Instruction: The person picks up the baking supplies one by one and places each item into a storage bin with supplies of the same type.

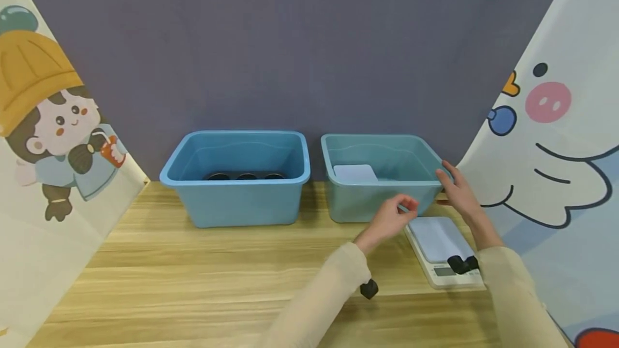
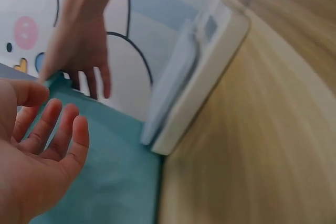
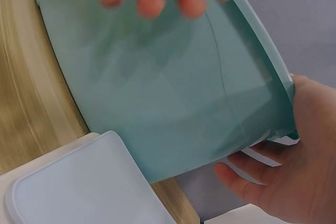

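A grey-green plastic bin (image 1: 382, 189) stands on the table at the right, with a pale flat-topped item (image 1: 355, 173) inside at its left. My right hand (image 1: 460, 192) holds the bin's right end at the rim, thumb over the edge and fingers (image 3: 247, 174) below it on the outside. In front of the same bin hovers my left hand (image 1: 394, 215), its fingers loosely bent and nothing in them. Close beneath the hands, a white kitchen scale (image 1: 442, 246) lies against the bin's front right corner.
To the left stands a blue bin (image 1: 242, 203) with several dark round things (image 1: 246, 176) low inside. A dark grey panel (image 1: 309, 47) rises behind both bins. Cartoon-printed sheets (image 1: 63, 122) flank the wooden table (image 1: 193, 278).
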Action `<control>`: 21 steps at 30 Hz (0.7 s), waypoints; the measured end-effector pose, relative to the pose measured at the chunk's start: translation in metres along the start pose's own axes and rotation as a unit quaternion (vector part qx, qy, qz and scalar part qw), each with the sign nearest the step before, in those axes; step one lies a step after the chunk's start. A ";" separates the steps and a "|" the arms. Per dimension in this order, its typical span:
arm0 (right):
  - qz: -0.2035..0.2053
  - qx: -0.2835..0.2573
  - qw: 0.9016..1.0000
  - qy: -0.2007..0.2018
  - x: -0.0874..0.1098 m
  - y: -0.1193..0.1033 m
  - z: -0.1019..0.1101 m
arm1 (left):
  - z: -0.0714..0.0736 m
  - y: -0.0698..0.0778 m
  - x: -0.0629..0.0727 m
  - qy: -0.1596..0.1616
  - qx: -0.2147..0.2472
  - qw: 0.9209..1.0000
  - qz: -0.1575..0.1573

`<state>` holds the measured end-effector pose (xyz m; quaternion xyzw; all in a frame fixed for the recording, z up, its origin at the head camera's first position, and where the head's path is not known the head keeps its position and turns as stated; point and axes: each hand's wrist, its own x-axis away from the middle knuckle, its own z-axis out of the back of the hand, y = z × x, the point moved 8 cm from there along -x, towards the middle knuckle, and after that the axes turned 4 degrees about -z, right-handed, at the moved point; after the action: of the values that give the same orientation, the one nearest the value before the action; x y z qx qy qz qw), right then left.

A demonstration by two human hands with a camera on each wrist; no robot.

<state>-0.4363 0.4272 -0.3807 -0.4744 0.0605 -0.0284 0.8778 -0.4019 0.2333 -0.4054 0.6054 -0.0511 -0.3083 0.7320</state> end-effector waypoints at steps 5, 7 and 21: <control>-0.006 -0.001 1.000 0.000 0.001 -0.001 0.000 | -0.015 -0.024 -0.002 0.005 0.002 0.999 0.032; -0.009 -0.002 1.000 -0.002 0.001 -0.002 -0.001 | -0.019 -0.031 -0.003 0.010 0.002 0.999 0.036; -0.016 0.007 1.000 -0.025 0.003 -0.004 -0.002 | -0.046 -0.058 -0.007 0.040 -0.061 0.996 0.058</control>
<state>-0.4337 0.4228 -0.3787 -0.4697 0.0313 -0.0309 0.8817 -0.4098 0.2721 -0.4690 0.5676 -0.0383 -0.2437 0.7855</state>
